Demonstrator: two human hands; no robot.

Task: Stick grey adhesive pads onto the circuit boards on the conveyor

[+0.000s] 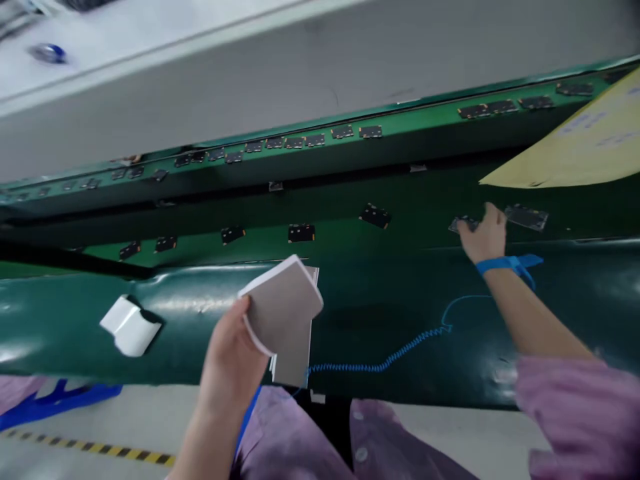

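Observation:
My left hand (pixel 233 353) is closed round a bent, pale grey card stack (pixel 285 303), raised over the green bench edge. Beneath it lie more flat cards (pixel 294 360). At the right, my right hand (pixel 484 233) reaches onto the green belt, thumb and fingers closed about the right end of a small dark circuit board (pixel 463 223). Another circuit board (pixel 527 217) lies just right of that hand. A blue wrist strap (pixel 505 265) circles my right wrist, its coiled blue cord (pixel 385 363) trailing across the bench.
Several dark boards, including one board (pixel 301 233), lie spaced along the near belt. A raised green strip (pixel 410 127) behind carries more. A yellow sheet (pixel 580 143) hangs at the upper right. A curled white piece (pixel 131 327) rests on the bench at left, near a dark bar (pixel 75 259).

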